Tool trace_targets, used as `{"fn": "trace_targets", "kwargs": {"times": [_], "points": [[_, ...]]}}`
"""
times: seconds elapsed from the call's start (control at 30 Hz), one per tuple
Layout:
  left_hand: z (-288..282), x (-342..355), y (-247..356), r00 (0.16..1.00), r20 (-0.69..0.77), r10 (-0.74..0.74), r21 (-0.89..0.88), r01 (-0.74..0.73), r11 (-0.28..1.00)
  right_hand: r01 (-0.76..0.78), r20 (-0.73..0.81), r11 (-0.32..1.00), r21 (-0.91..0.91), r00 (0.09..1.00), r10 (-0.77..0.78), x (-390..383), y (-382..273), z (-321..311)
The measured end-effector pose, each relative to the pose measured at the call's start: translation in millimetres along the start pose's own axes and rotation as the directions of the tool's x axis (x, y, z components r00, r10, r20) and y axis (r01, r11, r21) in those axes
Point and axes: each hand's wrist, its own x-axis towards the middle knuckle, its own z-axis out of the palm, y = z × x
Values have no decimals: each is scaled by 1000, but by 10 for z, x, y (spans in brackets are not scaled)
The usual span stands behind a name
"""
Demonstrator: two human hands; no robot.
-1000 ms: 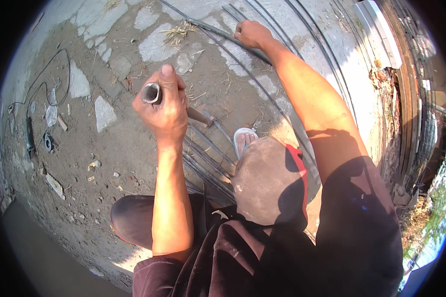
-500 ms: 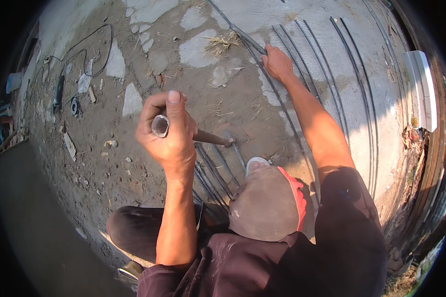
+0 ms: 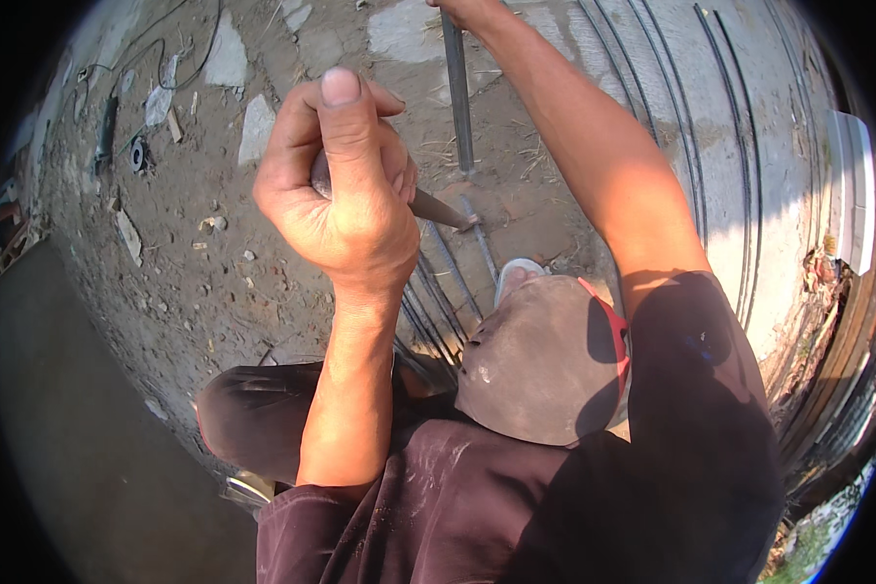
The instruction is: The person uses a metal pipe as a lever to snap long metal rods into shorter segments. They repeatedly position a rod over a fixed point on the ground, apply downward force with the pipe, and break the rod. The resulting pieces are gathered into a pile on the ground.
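Note:
My left hand (image 3: 346,185) is closed around a rusty metal pipe (image 3: 441,209), thumb on the upper side. The pipe slants down and away to the right. Its lower end is beside a short steel rebar (image 3: 479,243) on the dirt. At the top edge, my right hand (image 3: 469,12) is wrapped round the end of a dark metal bar (image 3: 457,92), its fingers partly cut off by the frame. That bar points down toward the ground ahead of the pipe. Several more rebars (image 3: 435,302) lie side by side between my knees.
Long rebars (image 3: 686,127) lie on the concrete to the right, near a white moulded piece (image 3: 852,190). On the left are a dark power tool (image 3: 105,136) with a cord and a small dark ring-shaped object (image 3: 138,154). Broken slabs (image 3: 256,128) and stones dot the dirt.
The bar in my right hand has swung round from pointing far left to pointing back toward me. My left hand still grips the pipe, and the view has shifted.

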Motion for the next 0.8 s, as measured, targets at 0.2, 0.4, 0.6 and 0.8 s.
{"fn": "trace_targets", "kwargs": {"times": [0.2, 0.4, 0.6, 0.8], "points": [[-44, 6, -1, 999, 3, 44, 71, -44, 996, -202, 222, 960, -195, 944, 244, -528, 257, 633], [-57, -17, 0, 999, -1, 33, -20, -33, 999, -182, 233, 955, -234, 943, 236, -758, 652, 823], [-49, -10, -49, 998, -22, 62, 14, -62, 998, -280, 373, 953, -119, 876, 304, -710, 587, 824], [-23, -15, -6, 996, -48, 80, 8, -80, 997, -388, 499, 915, -115, 774, 391, -513, 97, 743]]}}
